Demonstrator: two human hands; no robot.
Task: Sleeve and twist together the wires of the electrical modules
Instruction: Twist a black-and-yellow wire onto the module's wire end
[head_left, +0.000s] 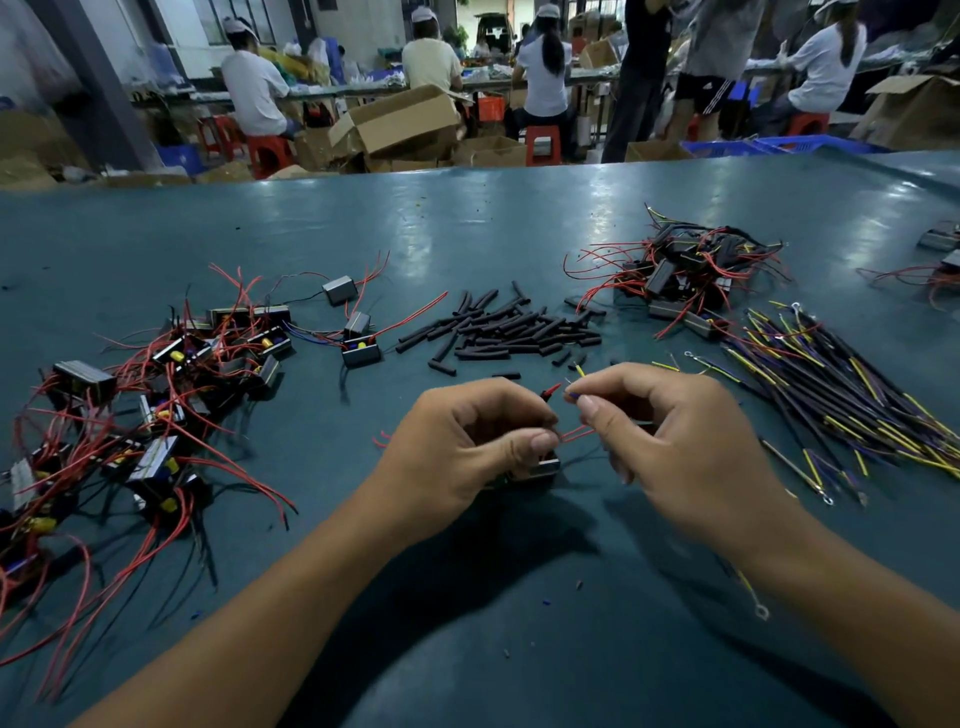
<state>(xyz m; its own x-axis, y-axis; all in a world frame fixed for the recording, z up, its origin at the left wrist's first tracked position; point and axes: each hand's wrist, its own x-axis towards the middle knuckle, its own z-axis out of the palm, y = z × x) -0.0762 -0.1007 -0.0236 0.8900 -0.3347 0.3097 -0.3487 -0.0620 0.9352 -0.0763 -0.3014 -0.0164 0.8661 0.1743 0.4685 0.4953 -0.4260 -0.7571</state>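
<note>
a factory assembly floor. the green bench (519, 223) carries heaps of electrical modules (171, 395) with red wires, loose black sleeves (509, 327) and bundled leads (841, 395). behind it, capped workers (254, 88) sit on red stools (267, 150) along another line, among open cardboard boxes (400, 122) and blue crates (769, 145).
</note>
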